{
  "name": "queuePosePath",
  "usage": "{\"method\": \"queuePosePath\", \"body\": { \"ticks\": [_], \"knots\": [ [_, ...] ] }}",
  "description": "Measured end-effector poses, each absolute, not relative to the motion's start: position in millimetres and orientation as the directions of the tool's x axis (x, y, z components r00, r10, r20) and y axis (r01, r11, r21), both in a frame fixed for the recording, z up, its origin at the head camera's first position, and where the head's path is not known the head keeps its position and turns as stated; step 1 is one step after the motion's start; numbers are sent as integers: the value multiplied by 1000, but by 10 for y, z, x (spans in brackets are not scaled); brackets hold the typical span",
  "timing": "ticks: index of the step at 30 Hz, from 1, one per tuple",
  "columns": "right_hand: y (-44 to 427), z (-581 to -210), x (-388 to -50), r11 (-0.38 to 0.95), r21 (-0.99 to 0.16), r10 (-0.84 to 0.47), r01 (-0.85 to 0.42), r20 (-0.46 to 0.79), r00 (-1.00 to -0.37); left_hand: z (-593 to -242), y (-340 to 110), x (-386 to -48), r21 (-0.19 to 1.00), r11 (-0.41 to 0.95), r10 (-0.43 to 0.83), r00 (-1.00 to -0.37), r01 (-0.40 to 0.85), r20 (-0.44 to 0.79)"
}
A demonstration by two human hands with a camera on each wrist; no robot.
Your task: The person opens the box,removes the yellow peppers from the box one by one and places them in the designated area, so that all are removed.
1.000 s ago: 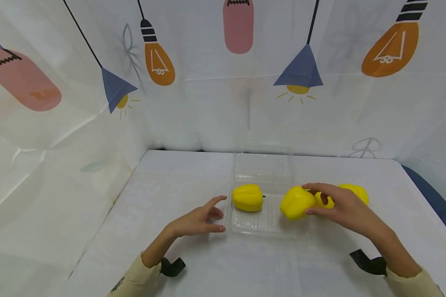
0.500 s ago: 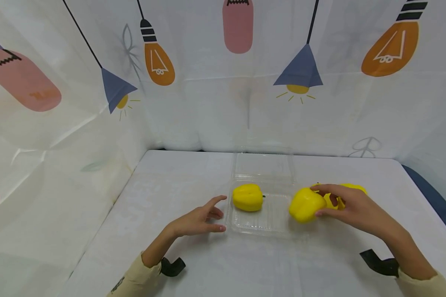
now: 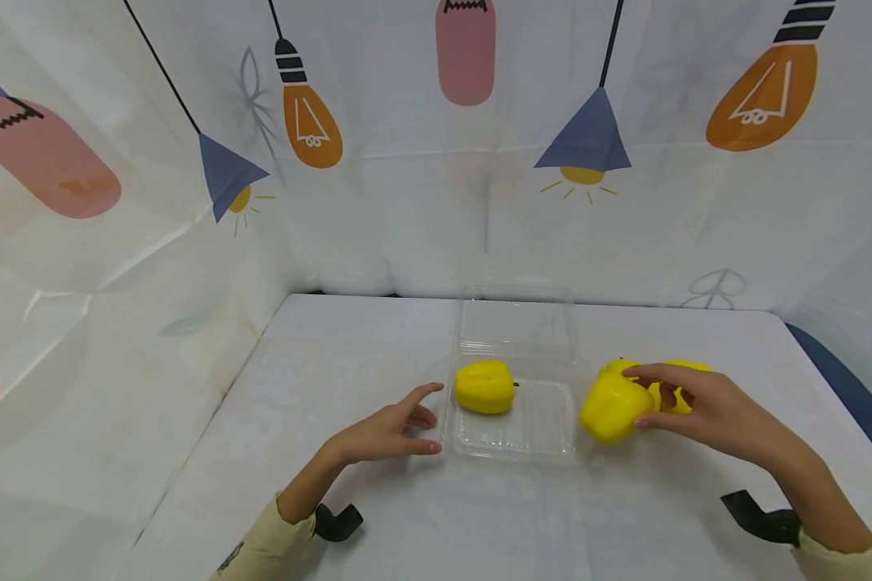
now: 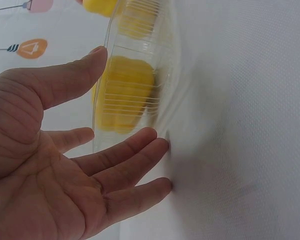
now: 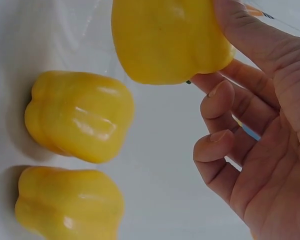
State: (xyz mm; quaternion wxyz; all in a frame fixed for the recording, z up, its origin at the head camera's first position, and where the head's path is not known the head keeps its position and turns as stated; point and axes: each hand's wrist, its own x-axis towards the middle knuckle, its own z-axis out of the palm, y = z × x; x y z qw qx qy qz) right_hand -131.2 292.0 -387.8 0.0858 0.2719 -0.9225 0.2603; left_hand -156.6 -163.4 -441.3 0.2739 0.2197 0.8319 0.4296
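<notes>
Right grip (image 3: 719,413) pinches 1 glossy, lobed pepper (image 3: 613,407); left grip (image 3: 381,433), parted, flanks 1 ribbed plastic box (image 3: 548,415).

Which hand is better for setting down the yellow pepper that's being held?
Probably the right hand: it pinches the held pepper, near the other two peppers. The left hand holds nothing and sits across the clear box from them.

A white curtain (image 3: 407,218) with blue lamps (image 3: 589,141) and orange bulbs (image 3: 312,121) fills the top; a white table (image 3: 363,347) sits at the bottom.
</notes>
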Motion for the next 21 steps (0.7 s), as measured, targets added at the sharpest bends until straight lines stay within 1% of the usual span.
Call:
{"method": "queuePosePath", "body": {
  "ticks": [21],
  "knots": [
    [3109,-3875,-1269,691,-472,-474,-547,276,-836,-4412,-1633,-1561,836,535,597,-755,122,-272]
  ]
}}
